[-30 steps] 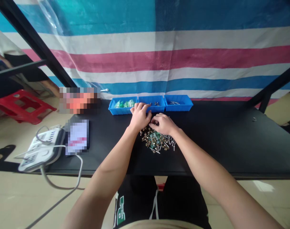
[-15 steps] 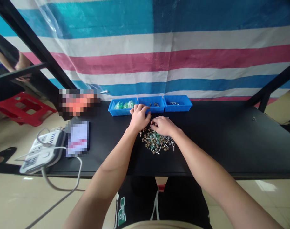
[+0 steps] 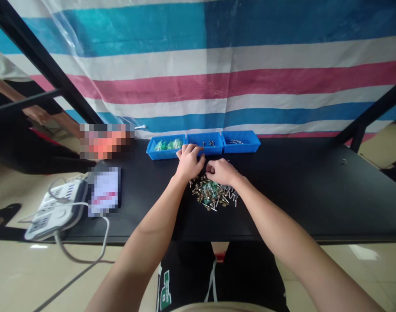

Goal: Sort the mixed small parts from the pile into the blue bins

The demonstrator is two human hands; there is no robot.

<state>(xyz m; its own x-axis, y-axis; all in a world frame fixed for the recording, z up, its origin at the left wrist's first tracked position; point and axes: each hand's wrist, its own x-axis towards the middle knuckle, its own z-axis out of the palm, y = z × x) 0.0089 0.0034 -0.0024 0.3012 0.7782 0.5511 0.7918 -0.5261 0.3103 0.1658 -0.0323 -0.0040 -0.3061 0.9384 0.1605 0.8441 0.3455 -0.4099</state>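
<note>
My left hand is palm down, its fingers bent and somewhat apart, in front of the middle blue bin. Nothing shows in it, though its underside is hidden. My right hand is at the far edge of a loose pile of small hardware. Its thumb and fingers are pinched together; whatever lies between them is too small to make out. Brass-coloured screw-like pieces, silver pins and green plastic pieces are mixed in the pile. A few screw-like pieces lie in the middle bin.
The left blue bin holds green pieces; the right one holds several silver pins. A white power strip with cables and a blurred tablet-like device occupy the table's left. A co-worker's arm shows beyond the frame post.
Both hands stay almost where they were, with only slight finger movement. The co-worker at the left has shifted, now covering most of the red stool.
</note>
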